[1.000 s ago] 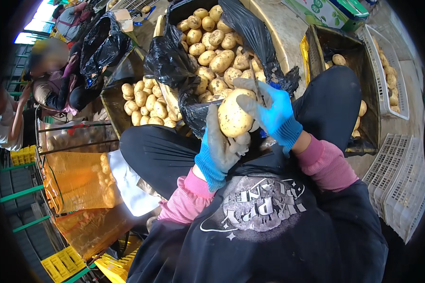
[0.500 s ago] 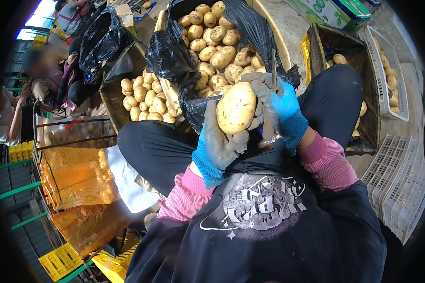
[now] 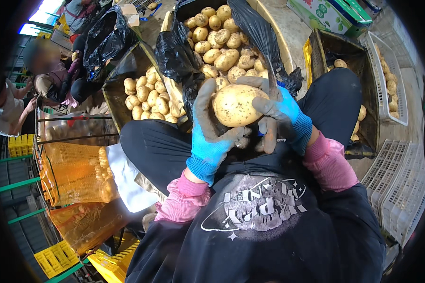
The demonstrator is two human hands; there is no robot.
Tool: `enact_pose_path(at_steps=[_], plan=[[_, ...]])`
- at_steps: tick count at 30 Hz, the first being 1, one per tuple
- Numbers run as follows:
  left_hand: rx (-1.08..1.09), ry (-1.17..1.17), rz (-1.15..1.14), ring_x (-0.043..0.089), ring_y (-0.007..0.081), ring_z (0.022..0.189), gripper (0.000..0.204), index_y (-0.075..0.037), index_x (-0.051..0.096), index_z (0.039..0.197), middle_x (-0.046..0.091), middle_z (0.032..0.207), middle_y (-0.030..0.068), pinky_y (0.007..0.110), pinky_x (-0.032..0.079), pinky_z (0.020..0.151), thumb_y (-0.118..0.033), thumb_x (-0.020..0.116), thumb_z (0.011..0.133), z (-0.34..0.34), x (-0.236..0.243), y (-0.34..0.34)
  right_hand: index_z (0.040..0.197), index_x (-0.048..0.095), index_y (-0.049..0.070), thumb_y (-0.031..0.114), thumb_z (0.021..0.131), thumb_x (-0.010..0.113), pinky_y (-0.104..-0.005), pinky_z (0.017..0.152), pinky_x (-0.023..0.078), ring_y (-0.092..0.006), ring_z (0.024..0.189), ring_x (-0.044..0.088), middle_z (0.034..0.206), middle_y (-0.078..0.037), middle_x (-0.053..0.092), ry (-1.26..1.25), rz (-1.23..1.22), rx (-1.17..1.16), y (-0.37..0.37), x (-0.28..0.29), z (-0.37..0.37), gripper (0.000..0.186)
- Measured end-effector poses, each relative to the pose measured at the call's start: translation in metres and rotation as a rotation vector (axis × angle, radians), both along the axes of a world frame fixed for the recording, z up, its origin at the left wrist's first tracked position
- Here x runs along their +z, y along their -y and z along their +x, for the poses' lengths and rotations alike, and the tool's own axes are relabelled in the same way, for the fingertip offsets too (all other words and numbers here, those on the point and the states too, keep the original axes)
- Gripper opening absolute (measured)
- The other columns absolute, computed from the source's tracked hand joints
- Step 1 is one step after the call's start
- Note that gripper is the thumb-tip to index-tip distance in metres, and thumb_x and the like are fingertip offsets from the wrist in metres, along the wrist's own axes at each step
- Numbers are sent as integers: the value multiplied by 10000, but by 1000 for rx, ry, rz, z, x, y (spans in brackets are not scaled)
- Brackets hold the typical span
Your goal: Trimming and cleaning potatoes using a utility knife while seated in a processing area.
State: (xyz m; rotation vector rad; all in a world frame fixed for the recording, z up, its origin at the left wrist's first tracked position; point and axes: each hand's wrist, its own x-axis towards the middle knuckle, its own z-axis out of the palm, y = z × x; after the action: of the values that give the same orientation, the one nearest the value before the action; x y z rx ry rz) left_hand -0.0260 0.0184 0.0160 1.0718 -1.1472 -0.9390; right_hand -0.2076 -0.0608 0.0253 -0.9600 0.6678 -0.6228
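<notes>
A large pale-yellow potato, speckled with dirt, is held before my chest between both hands. My left hand, in a blue glove with a dirty grey palm, is closed around its left side, with fingertips under its lower edge. On the right, my right hand, gloved alike, presses its thumb on the potato's face, its other fingers partly hidden. A thin dark strip rises beside the right fingers; I cannot make out what it is. Just beyond lies a box of potatoes lined with black plastic.
Left of that box stands another crate of potatoes. To the right are a dark bin with a few potatoes, a white basket and stacked white crates. Orange mesh sacks hang at left, near other people.
The potato has turned from upright to lying sideways. My left hand has opened its grip upward around it, and my right thumb has come onto its face.
</notes>
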Motion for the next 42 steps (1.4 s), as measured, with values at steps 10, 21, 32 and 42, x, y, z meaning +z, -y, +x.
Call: enact_pose_path(at_steps=[10, 21, 32, 42], plan=[[-9, -226, 202, 544, 223, 1221, 952, 8, 371, 1438, 518, 1344, 139, 366, 488, 1026, -88, 899, 651, 11, 2, 2, 1250, 611, -32, 166, 876, 695, -213, 494, 488, -92, 540, 592, 1012, -107, 714, -1, 85, -85, 0, 7, 19, 432], [63, 205, 73, 535, 235, 1241, 815, -26, 442, 1360, 508, 1382, 135, 379, 473, 1046, -64, 883, 675, 120, 11, 22, 1269, 572, -31, 121, 892, 624, -251, 708, 517, -98, 692, 567, 1004, -105, 668, -139, -388, 94, 75, 15, 41, 410], [-134, 445, 105, 511, 304, 1248, 804, -27, 486, 1357, 533, 1301, 162, 419, 400, 1064, -158, 885, 672, 47, 0, 17, 1011, 660, 22, 110, 870, 671, -289, 590, 489, -93, 651, 582, 793, -53, 645, -388, -400, -103, 43, -69, 52, 167], [857, 783, 1036, 615, 360, 1109, 770, -3, 457, 1353, 576, 1253, 261, 401, 525, 930, -126, 804, 678, 307, -89, 26, 1160, 603, -1, 242, 882, 646, -207, 461, 423, -81, 548, 516, 841, -50, 659, -224, 5, -388, 71, 12, 14, 372]])
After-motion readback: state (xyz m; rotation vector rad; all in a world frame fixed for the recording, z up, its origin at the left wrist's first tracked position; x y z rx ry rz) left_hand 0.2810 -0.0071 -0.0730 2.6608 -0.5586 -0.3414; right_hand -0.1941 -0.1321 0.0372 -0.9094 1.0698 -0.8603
